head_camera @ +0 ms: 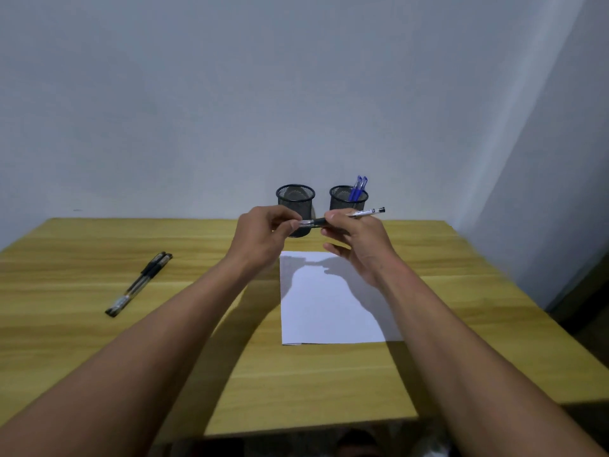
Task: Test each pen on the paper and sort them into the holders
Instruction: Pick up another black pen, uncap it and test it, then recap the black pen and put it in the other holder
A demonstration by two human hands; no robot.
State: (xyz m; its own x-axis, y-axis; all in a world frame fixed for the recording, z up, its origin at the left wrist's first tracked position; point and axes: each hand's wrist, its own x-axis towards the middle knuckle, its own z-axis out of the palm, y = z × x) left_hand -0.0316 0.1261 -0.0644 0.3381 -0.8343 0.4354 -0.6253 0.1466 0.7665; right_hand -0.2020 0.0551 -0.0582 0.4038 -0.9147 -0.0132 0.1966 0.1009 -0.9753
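A slim, clear-barrelled black pen (316, 221) hung level above the flat white paper (329, 308). The left hand (263, 235) pinched one end and the right hand (356, 245) curled around the barrel. Round mesh holders (295, 196) stood beyond the paper.

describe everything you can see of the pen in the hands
The pen is slim: clear plastic barrel, black grip, black end plug. Held nearly level, right end slightly higher, near the far edge of the paper. The left hand pinches its clear cap end; the right hand grips the barrel.
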